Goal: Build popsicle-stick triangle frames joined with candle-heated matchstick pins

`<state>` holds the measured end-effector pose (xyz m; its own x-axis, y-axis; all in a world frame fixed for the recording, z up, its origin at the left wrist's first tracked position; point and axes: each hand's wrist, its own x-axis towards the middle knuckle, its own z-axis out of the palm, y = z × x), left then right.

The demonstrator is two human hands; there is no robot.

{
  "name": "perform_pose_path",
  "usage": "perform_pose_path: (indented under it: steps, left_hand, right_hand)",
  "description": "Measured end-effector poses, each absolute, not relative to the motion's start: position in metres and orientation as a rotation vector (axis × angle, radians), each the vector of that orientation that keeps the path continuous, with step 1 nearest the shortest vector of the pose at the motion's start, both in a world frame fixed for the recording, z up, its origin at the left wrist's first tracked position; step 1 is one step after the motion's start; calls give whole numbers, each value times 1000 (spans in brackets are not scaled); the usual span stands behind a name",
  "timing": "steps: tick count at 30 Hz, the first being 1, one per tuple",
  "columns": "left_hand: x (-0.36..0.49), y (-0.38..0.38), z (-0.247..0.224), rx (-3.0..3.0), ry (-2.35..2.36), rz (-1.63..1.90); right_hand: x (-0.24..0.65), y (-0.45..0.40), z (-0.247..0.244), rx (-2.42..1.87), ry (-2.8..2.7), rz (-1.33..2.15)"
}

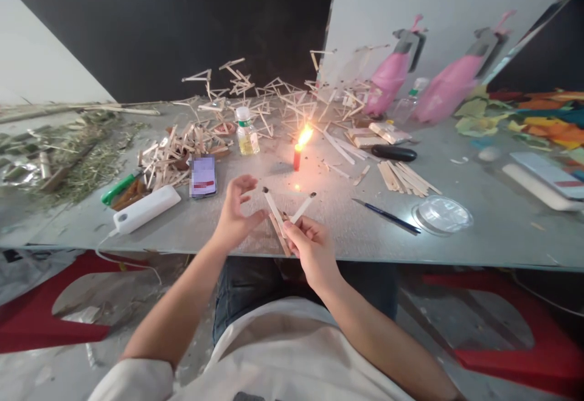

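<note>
My right hand (314, 252) pinches pale flat wooden sticks (302, 207) near the table's front edge. Two of them spread upward in a V, and their far tips are dark and charred. Below the fingers a browner wooden strip (279, 233) slants toward the edge; whether the hand grips it too I cannot tell. Just left of the sticks, my left hand (237, 215) is open, fingers curved and apart, with nothing visible in it. Beyond both hands a short red candle (297, 159) stands upright, burning with a bright flame.
A phone (203, 177), a white device with a cable (146, 208) and a heap of sticks (176, 154) lie left. A small bottle of yellowish liquid (247, 136) stands behind. Rightward are a dark pen-like tool (387, 216), a clear round dish (442, 214), loose sticks (406, 177) and pink spray bottles (387, 81).
</note>
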<state>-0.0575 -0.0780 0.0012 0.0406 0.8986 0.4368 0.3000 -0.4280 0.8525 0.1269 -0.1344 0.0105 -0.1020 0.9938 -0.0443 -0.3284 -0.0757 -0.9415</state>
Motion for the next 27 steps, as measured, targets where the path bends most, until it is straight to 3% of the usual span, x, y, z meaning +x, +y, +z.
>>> perform_pose_path:
  steps: [5,10,21,27]
  left_hand:
    - [-67,-37,9,1583,893,805]
    - [-52,-29,9,1511,752,629]
    - [-43,-32,1,1518,722,727]
    - [-45,-29,-9,1524,810,892]
  right_hand:
    - [129,-135,12,-930,-995,1427]
    - [130,-137,14,-952,-998,1409]
    - [129,-136,15,-970,-1002,1449]
    - [154,-136,4,-989,-953,1303]
